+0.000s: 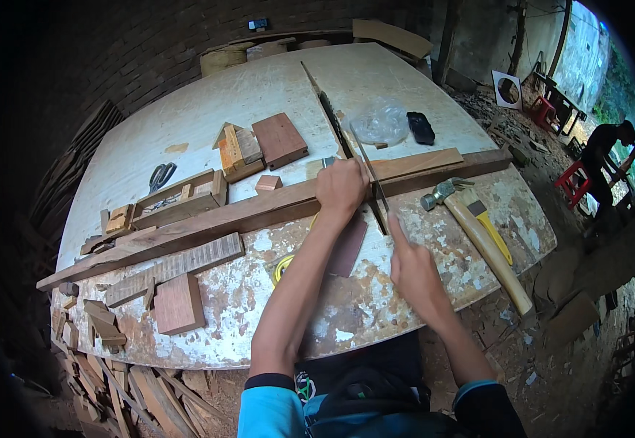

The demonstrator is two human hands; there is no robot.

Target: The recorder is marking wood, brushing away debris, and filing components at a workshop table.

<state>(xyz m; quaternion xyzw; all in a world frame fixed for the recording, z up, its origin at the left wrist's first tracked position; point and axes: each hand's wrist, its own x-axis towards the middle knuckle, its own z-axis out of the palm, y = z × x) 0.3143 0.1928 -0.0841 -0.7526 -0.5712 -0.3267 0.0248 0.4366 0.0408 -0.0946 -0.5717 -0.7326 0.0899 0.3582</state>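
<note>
Beam (273, 209): lies on the table (222, 95), crosswise in front of the person, over the slot. Left hand curled over the beam, grasping it near mid-length (342, 187). Right hand wrapped around the near end of a saw (370, 164), index finger laid forward along it (413, 269). Saw slants across the beam just right of the left hand.

Progress (judged): work under way, not finished. Beam appears to run on at both sides of the saw; no severed end made out. Depth of any cut cannot be told, so what remains is also unclear.

Nearby: lighter strip (419, 162) along the beam's far side; hammer (484, 244) at right, near edge; plastic bag (379, 123) beyond.

Hidden or unclear: saw's handle, inside the fist; its teeth, too fine to see; left fingertips, behind the beam. Yellow tape (282, 269) and brown sheet (351, 250) partly behind the left forearm. Yellow tool (498, 235) partly covered by the hammer. Far right: another person (599, 157), dark, detail lost.
</note>
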